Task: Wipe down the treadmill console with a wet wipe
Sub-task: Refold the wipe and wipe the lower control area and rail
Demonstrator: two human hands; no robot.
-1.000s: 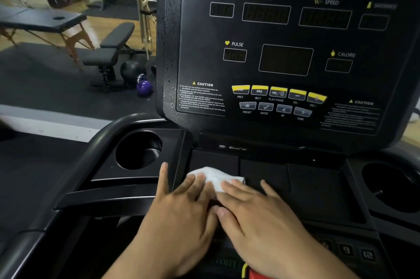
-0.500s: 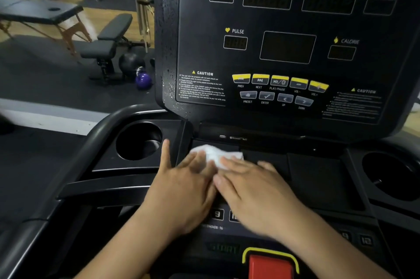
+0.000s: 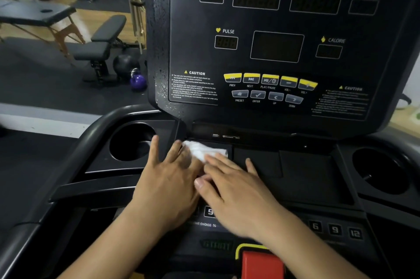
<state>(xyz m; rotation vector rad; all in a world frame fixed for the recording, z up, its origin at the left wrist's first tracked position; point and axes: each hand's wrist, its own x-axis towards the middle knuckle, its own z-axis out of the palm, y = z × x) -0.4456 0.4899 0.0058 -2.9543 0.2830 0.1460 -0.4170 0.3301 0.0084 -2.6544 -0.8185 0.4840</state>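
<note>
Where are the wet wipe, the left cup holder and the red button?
wet wipe (image 3: 205,150), head view, crumpled white middle.
left cup holder (image 3: 143,145), head view, its inner wall.
red button (image 3: 262,265), head view, its top face.

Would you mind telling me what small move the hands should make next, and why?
Probably slide the wet wipe rightward along the console shelf: the left hand and right hand press it flat at the shelf's left end; the rest lies rightward.

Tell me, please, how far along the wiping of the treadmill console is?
Probably done: droplets on the display panel hint it was wiped. In hand: the left hand and right hand press the wipe flat on the tray. Left: the right cup holder and number buttons show no wetness.
</note>
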